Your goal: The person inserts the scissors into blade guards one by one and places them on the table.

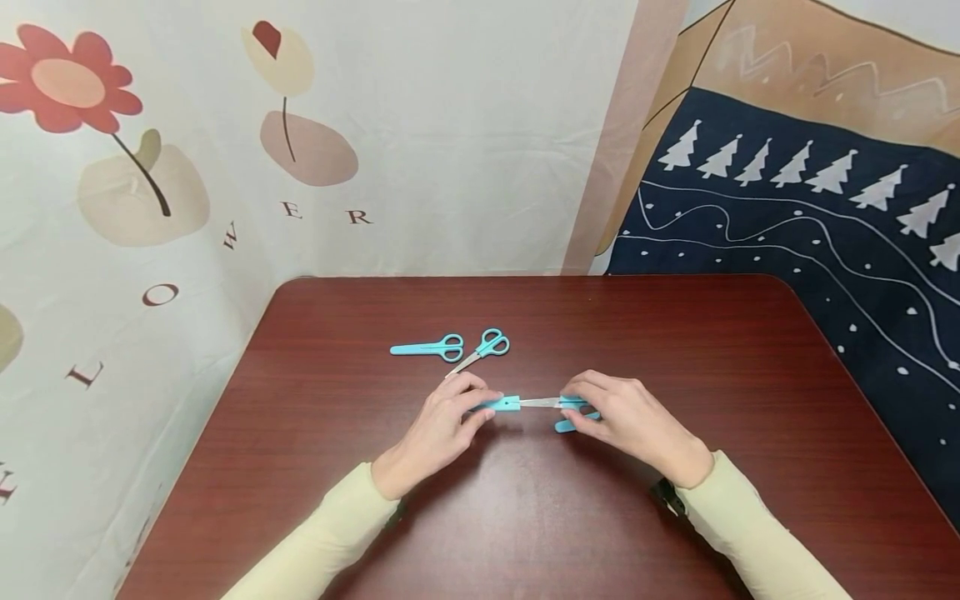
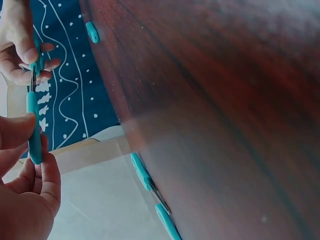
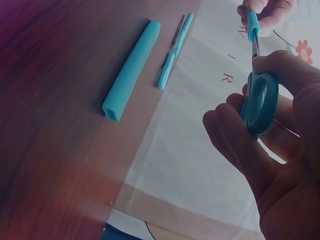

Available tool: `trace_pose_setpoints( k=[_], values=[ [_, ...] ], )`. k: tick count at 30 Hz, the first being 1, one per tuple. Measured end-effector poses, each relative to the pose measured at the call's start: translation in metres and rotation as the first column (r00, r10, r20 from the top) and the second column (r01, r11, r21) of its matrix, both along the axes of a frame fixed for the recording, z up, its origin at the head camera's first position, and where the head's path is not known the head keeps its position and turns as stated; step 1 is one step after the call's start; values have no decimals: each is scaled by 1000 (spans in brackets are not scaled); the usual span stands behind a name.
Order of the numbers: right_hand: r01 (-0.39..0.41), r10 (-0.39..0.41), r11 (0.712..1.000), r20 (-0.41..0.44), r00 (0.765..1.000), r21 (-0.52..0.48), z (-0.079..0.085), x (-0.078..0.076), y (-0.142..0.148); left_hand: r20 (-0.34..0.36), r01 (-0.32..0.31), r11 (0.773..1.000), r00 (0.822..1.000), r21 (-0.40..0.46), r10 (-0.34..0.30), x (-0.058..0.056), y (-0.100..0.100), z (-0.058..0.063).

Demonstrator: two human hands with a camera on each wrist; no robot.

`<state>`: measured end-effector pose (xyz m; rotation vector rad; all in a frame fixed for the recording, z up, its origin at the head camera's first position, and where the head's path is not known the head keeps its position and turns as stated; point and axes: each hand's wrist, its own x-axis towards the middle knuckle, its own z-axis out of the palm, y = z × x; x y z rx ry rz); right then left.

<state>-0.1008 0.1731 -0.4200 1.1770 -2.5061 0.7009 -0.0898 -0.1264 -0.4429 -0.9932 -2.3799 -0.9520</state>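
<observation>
My left hand [image 1: 442, 417] pinches a turquoise scissor sheath [image 1: 508, 403] between thumb and fingers. In my right hand [image 1: 630, 417] are the turquoise handles of a pair of scissors [image 3: 263, 102], pinched by thumb and fingers. The scissors' blades [image 1: 538, 402] point left, with their tips inside the sheath's mouth and a bare length of metal between the two hands. Just below my right fingers a second, loose sheath [image 1: 566, 426] lies on the table, partly covered by that hand in the head view; its open end shows in the right wrist view.
Beyond my left hand, bare scissors [image 1: 492, 342] lie on the dark red-brown table [image 1: 337, 317], blades toward me. Left of them is another pair, sheathed scissors [image 1: 423, 347]. A printed flower curtain [image 1: 465, 150] and a dark tree-patterned cloth [image 1: 787, 217] hang behind the table.
</observation>
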Motion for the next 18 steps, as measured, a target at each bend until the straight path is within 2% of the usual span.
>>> trace_pose_setpoints(
  k=[18],
  values=[
    [-25,24,1000,-26,999,-19,3,2,-9,-17,33,999,999,34,-33,-1,1,1]
  ],
)
